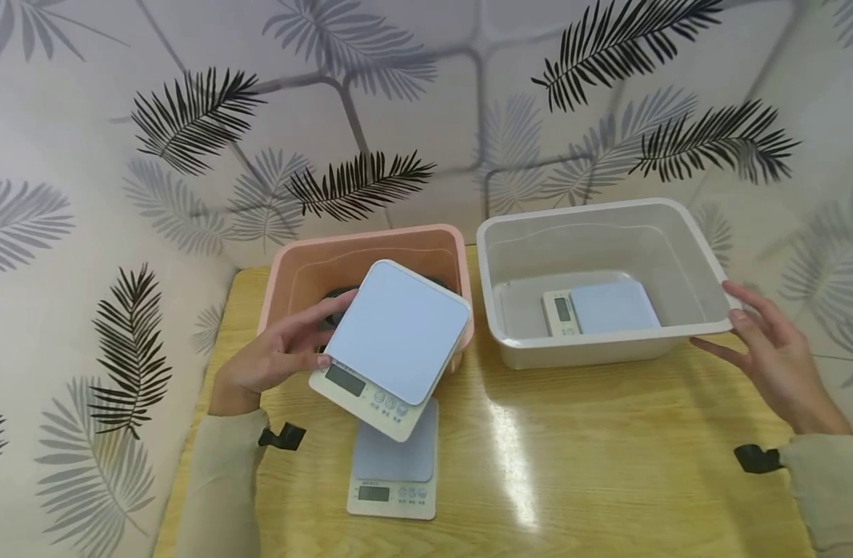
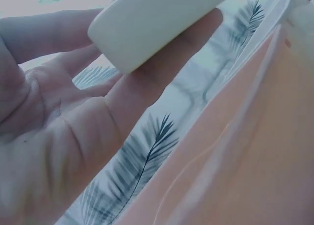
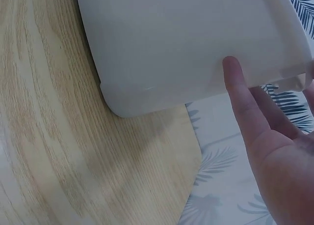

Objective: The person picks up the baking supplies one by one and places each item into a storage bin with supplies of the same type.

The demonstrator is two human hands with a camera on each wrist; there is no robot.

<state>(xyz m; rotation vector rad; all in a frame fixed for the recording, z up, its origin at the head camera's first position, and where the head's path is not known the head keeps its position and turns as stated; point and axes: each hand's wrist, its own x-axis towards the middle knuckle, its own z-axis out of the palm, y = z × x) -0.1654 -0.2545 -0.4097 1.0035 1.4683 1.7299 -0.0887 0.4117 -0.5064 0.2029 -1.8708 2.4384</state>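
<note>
My left hand (image 1: 276, 355) holds a white kitchen scale (image 1: 398, 333) by its left edge, tilted above the front of the pink bin (image 1: 371, 236). In the left wrist view the fingers and thumb lie on either side of the scale's corner (image 2: 142, 31). A second kitchen scale (image 1: 391, 460) lies flat on the table, partly hidden under the held one. My right hand (image 1: 778, 364) grips the front right corner of the light grey bin (image 1: 702, 248). One finger touches its outer wall in the right wrist view. Inside that bin lies another kitchen scale (image 1: 611, 306).
The two bins stand side by side on the wooden table (image 1: 580, 442), against a wall (image 1: 426, 116) with a leaf pattern. Dark objects (image 1: 337, 296) in the pink bin are mostly hidden behind the held scale.
</note>
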